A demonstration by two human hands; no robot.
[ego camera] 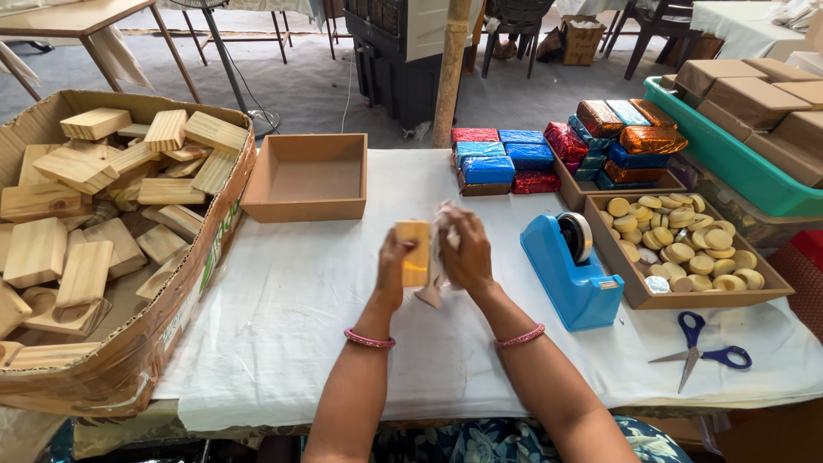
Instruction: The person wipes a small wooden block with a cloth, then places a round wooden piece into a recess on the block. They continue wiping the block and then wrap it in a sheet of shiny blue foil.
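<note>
My left hand (393, 267) grips a small yellow rectangular block (414, 251) held upright above the white-covered table (291, 317). My right hand (465, 253) is closed around a piece of thin clear wrapping (441, 225) beside the block, and a loose corner of it hangs below at the table. Both wrists wear pink bangles. The hands are close together, in front of the blue tape dispenser (570, 267).
A large cardboard box of wooden pieces (94, 223) sits at left. An empty brown tray (307, 178) lies ahead. Foil-wrapped blocks (501, 159), a tray of round yellow discs (681, 244), blue scissors (701, 347) and a green crate of brown boxes (746, 111) are at right.
</note>
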